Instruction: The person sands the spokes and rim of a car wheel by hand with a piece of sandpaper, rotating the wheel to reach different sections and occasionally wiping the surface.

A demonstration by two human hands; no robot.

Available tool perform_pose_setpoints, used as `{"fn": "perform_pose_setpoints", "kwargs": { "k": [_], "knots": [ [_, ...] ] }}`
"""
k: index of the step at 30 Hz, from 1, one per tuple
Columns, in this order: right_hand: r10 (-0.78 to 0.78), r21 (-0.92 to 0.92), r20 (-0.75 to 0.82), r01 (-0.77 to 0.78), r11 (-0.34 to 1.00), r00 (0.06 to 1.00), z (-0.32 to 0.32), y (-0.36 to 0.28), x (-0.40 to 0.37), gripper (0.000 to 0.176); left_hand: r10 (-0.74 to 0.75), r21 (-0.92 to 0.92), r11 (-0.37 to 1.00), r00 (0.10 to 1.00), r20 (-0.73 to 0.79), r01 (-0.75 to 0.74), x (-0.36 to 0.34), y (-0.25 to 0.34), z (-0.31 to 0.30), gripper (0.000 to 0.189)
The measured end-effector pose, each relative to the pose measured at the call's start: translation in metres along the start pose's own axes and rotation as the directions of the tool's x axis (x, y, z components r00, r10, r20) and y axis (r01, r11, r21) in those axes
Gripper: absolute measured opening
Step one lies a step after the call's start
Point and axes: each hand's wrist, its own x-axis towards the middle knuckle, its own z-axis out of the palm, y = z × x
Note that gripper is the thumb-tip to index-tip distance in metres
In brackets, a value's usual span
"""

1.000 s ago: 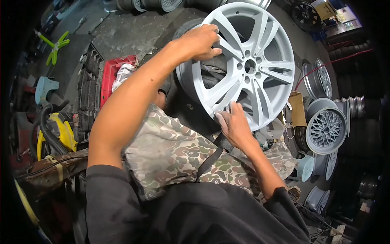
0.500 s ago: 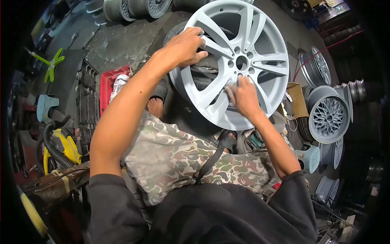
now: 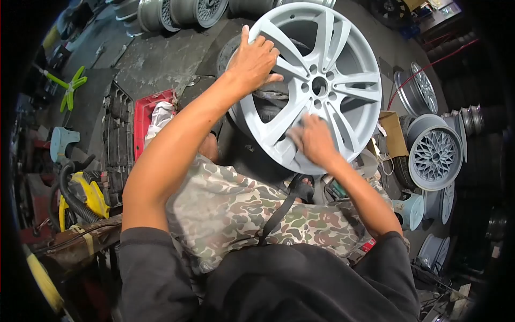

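A large light-grey wheel rim (image 3: 370, 64) with paired spokes leans before me, its hub hole facing up at me. My left hand (image 3: 256, 61) rests on the rim's upper left edge and a spoke, fingers spread, thumb pointing right. My right hand (image 3: 314, 138) is over the lower spokes below the hub, smeared by motion; whether it holds anything cannot be made out. Part of a dark tyre (image 3: 228, 53) shows behind the rim at its left.
A red crate (image 3: 140, 126) with white cloth and a black grille (image 3: 119, 134) lie at left. Beyond them are a green cross-shaped tool (image 3: 68, 88) and a yellow machine (image 3: 88, 193). A cardboard box (image 3: 394, 134) and a mesh-spoke wheel (image 3: 435, 153) stand at right.
My left hand has shifted slightly, its index finger now raised at the rim's edge. My right hand has moved down and left across the spokes, away from the hub.
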Motion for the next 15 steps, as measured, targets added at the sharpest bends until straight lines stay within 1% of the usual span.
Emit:
{"fn": "perform_pose_setpoints", "kwargs": {
  "k": [1,2,4,5,7,8,10,11,12,14,15],
  "knots": [
    [0.081,-0.025,-0.005,-0.081,0.996,0.997,-0.002,0.008,0.009,0.027,0.014,-0.003,1.0,0.999,-0.044,-0.014,0.002,0.002,0.005,0.061],
    [0.163,-0.051,-0.017,-0.163,0.985,0.987,-0.005,0.014,0.018,0.027,0.028,-0.001,1.0,0.999,-0.04,-0.028,0.003,0.006,0.01,0.061],
    [0.16,-0.034,-0.042,-0.161,0.986,0.986,-0.003,0.009,0.018,0.027,-0.012,0.005,1.0,1.0,-0.022,0.012,0.009,0.008,0.016,0.06],
    [0.106,0.011,-0.033,-0.105,0.994,0.994,0.002,-0.003,0.007,0.027,-0.001,0.005,1.0,0.998,-0.067,0.002,0.009,0.009,0.019,0.057],
    [-0.004,0.101,-0.021,0.006,0.995,1.0,-0.008,-0.022,-0.008,0.028,-0.002,0.002,1.0,0.998,-0.068,0.002,0.015,0.009,0.02,0.056],
    [-0.006,0.103,-0.014,0.007,0.995,1.0,-0.009,-0.014,-0.005,0.028,0.002,-0.003,1.0,0.999,-0.05,-0.002,0.013,0.011,0.023,0.055],
    [0.114,0.007,0.019,-0.114,0.993,0.993,-0.011,0.007,0.007,0.027,0.004,-0.02,1.0,0.999,-0.041,-0.005,0.009,0.017,0.026,0.054],
    [0.127,0.006,-0.112,-0.127,0.992,0.986,-0.015,0.011,0.015,0.023,0.004,-0.022,1.0,0.999,-0.049,-0.005,0.011,0.017,0.025,0.053],
    [0.133,0.007,-0.12,-0.134,0.991,0.984,-0.01,0.006,0.011,0.023,0.003,-0.022,1.0,0.998,-0.059,-0.004,0.014,0.015,0.022,0.052],
    [0.06,0.087,-0.112,-0.05,0.995,0.992,0.002,-0.013,-0.006,0.021,0.018,-0.046,0.999,0.998,-0.06,-0.02,0.014,0.008,0.02,0.05],
    [-0.031,0.235,-0.044,0.04,0.971,0.999,-0.014,-0.029,-0.017,0.021,-0.007,-0.026,1.0,0.996,-0.087,0.005,0.013,0.005,0.018,0.049]
  ]
}}
